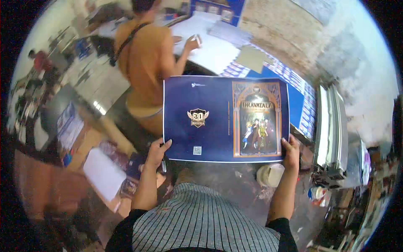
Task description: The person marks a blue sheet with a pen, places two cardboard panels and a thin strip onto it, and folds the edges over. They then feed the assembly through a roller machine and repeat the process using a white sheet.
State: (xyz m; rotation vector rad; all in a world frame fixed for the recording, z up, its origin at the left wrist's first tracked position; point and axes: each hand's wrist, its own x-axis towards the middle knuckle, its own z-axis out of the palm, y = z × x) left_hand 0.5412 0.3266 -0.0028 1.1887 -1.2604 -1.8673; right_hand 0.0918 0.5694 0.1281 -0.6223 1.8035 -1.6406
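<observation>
A wide printed book cover sheet (210, 130), dark blue with white edges, is held up in front of me between both hands. Its right half has an ornate frame with the title "DRAVATALA" and several drawn figures; the left half bears a winged "30" or "31" badge and a QR code. My left hand (157, 152) pinches the lower left corner, thumb on the printed face. A slim, pale-tipped object (164, 165) shows just below that hand. At the lower right edge, my right hand (291, 150) grips the sheet with its thumb in front and the fingers mostly hidden behind.
A person (145, 59) in a tan top stands ahead at a long table (210, 48) with white sheets. Stacked white paper (104, 174) and dark covers (134, 166) lie at left. A pale round container (270, 175) stands on the floor; a long machine (331, 130) is at right.
</observation>
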